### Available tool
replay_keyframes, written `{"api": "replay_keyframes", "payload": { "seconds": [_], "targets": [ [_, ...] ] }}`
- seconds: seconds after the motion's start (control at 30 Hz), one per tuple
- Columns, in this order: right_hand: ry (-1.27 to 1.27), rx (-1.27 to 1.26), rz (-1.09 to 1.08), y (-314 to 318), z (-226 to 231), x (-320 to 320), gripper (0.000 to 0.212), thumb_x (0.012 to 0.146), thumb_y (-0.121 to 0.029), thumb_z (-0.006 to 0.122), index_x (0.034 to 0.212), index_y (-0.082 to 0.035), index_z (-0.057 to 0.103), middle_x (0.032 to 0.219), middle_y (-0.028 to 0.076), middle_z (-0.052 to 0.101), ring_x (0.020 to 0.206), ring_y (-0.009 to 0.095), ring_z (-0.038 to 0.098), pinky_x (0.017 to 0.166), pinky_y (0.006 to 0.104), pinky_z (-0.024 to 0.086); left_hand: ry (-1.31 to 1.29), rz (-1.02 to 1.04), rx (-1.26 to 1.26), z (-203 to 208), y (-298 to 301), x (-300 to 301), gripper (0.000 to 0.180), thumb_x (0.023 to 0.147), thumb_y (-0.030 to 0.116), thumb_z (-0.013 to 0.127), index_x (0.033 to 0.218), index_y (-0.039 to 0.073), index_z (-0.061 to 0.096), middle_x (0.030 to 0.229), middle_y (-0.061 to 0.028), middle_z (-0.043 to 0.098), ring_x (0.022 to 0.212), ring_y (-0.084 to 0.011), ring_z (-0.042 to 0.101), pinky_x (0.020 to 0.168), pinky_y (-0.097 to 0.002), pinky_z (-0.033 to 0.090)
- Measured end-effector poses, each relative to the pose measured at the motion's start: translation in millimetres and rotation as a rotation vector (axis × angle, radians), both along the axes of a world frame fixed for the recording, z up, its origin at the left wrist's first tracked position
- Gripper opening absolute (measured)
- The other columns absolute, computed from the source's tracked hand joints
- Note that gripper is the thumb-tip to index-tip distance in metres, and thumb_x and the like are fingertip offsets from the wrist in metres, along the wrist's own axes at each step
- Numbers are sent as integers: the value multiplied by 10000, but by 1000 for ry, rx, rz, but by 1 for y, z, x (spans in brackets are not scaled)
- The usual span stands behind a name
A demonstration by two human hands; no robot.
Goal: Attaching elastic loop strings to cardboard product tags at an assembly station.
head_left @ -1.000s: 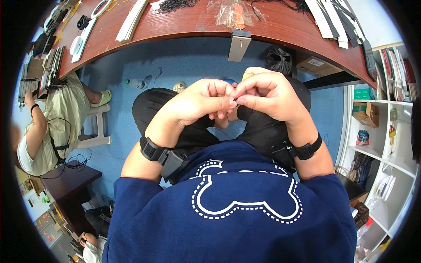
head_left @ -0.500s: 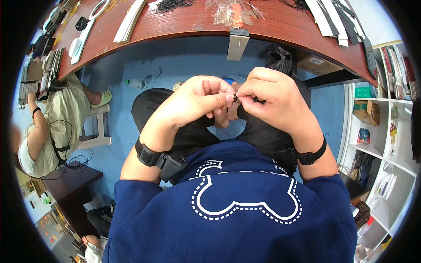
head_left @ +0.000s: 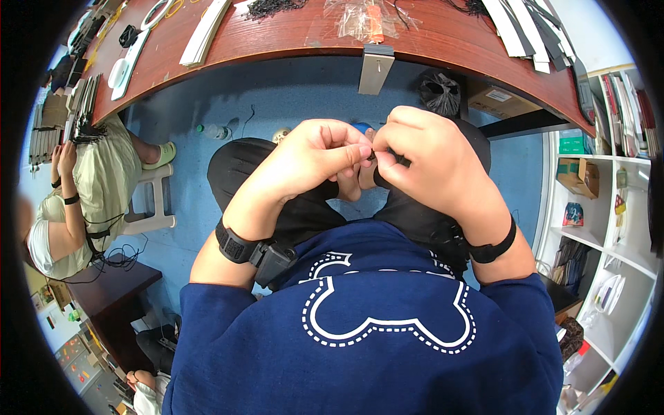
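Over my lap, my left hand (head_left: 315,158) and my right hand (head_left: 434,155) meet with their fingertips almost touching. Each is closed in a pinch of thumb and forefinger. Between the tips shows a small dark piece (head_left: 371,156), mostly covered by the fingers, so its kind cannot be made out. The other fingers of both hands curl inward. Beyond the hands, a stack of flat strips (head_left: 375,72), pale on top with dark edges, juts out over the front edge of the reddish-brown table (head_left: 290,43).
Clear plastic bags (head_left: 360,22), a heap of thin black cords (head_left: 273,7) and fanned black and white strips (head_left: 529,31) lie on the table. Below are a black bag (head_left: 440,93) and a bottle (head_left: 213,131). White shelves (head_left: 598,238) stand right; a seated co-worker (head_left: 90,200) is left.
My hands stay nearly in place, with slight shifts of the right fingers at the pinch. At left, the co-worker's hands have come together near the stacked strips.
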State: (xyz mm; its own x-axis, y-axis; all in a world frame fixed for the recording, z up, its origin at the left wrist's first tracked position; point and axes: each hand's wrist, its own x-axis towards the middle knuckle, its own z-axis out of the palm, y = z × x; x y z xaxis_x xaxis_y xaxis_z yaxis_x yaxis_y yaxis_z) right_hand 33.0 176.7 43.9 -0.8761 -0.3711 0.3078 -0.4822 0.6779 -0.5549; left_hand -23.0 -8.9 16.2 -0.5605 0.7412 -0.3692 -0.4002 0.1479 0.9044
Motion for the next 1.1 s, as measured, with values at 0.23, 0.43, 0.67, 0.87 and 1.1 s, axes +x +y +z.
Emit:
{"api": "replay_keyframes", "payload": {
  "seconds": [0.23,0.43,0.67,0.87,1.1],
  "targets": [
    [-661,-788,-53,5,-22,-6,36,787,-51,589,807,-31,567,654,-56,470,547,1,429,464,168,350,-27,-15,28,1,-1,-1,116,857,170,598,834,56,598,779,17,617,620,-23,514,515,-150,393],
    [-803,-1076,-49,-3,-40,0,23,786,-41,583,801,-30,569,673,-36,515,533,-4,434,459,159,357,183,37,-79,-3,3,5,139,842,179,613,835,47,571,739,33,574,620,-24,501,523,-157,390],
    [-239,-363,-78,2,-16,-1,33,728,-53,619,750,-45,596,636,51,567,539,124,553,503,240,444,14,11,4,1,0,1,144,901,141,530,836,20,571,682,13,569,561,-41,504,510,-177,406],
    [28,-76,-38,2,-13,-2,64,687,-115,627,715,-73,588,701,78,594,606,248,593,530,333,472,8,8,0,1,1,1,141,902,147,532,839,29,579,702,29,570,575,-20,478,511,-170,388],
    [-21,-70,-51,-2,-2,1,111,713,-94,618,808,-47,584,673,72,584,590,201,602,520,303,467,20,-11,-17,8,-1,1,126,896,125,534,841,22,581,659,-14,604,538,-57,554,518,-181,407]
  ]
}}
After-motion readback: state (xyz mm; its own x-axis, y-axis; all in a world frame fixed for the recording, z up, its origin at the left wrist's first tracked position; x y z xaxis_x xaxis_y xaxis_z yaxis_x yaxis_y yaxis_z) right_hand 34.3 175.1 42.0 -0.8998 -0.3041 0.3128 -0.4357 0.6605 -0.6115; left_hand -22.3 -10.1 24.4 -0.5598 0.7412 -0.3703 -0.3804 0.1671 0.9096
